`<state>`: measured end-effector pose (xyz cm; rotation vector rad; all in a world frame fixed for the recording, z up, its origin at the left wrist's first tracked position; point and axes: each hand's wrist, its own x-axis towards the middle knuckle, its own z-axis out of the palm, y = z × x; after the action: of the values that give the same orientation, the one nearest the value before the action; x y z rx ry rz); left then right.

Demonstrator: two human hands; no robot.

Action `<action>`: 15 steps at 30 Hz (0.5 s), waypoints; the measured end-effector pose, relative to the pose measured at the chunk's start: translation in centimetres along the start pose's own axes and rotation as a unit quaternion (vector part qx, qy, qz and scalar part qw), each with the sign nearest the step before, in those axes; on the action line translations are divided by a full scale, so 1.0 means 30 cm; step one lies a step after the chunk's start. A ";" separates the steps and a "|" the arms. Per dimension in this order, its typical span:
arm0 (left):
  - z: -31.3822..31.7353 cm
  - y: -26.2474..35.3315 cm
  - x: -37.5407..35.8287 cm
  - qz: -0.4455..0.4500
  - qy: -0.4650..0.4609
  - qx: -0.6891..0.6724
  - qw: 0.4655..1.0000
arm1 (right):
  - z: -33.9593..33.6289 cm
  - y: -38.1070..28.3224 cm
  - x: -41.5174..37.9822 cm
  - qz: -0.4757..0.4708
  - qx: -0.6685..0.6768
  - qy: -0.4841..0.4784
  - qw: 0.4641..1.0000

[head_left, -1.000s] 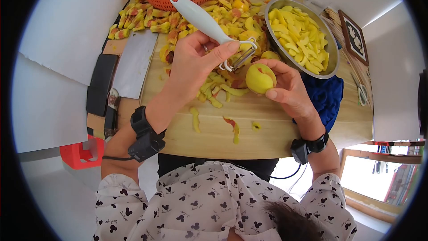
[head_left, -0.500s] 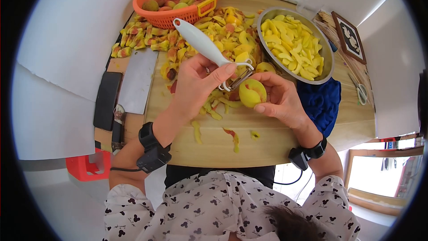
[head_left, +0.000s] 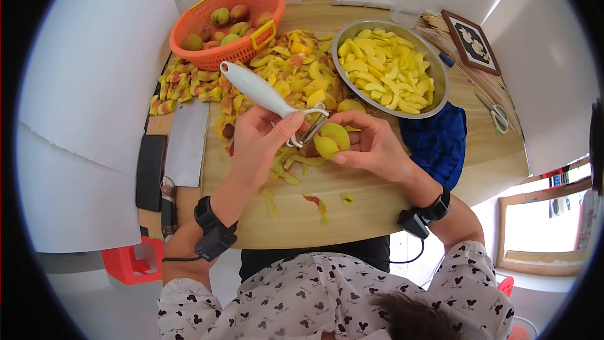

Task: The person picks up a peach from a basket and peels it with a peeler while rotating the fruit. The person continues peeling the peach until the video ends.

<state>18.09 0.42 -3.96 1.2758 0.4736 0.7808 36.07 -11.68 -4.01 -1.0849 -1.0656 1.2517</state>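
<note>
My left hand point(head_left: 261, 141) is closed round a white Y-shaped peeler point(head_left: 259, 89), its handle pointing up and away to the left. The peeler's blade sits right beside a yellow-green peach point(head_left: 329, 141); whether it touches cannot be made out. My right hand point(head_left: 375, 146) grips that peach between thumb and fingers. Most of its surface looks peeled, with small reddish marks. Beyond both hands lies a heap of peelings and fruit pieces point(head_left: 296, 66). A few loose strips of peel point(head_left: 316, 204) are on the wooden table point(head_left: 371, 204) near me.
An orange basket point(head_left: 220, 58) of unpeeled peaches stands at the back left. A metal bowl point(head_left: 441, 88) of yellow slices is at the back right, near a blue cloth point(head_left: 434, 141) and scissors point(head_left: 500, 118). A cleaver point(head_left: 187, 151) and a phone point(head_left: 151, 173) lie left.
The view has shifted, so the table's things appear further left and slightly lower. The peach has turned in my right hand and shows less red. Both grips stay the same.
</note>
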 end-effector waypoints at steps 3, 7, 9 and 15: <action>0.006 -0.002 -0.002 0.002 0.018 -0.011 1.000 | 0.004 0.000 -0.002 -0.001 0.008 0.000 1.000; 0.002 -0.005 -0.004 -0.015 0.011 -0.012 1.000 | 0.003 -0.013 -0.006 0.006 -0.018 0.001 1.000; 0.000 -0.005 -0.004 -0.017 0.002 -0.007 1.000 | 0.005 -0.018 -0.007 0.013 -0.013 -0.005 1.000; -0.001 0.000 -0.002 -0.017 0.006 -0.018 1.000 | 0.001 -0.001 0.001 0.002 0.011 -0.007 1.000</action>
<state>18.02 0.39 -3.97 1.2272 0.4891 0.7657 36.03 -11.65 -3.98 -1.0635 -1.0573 1.2740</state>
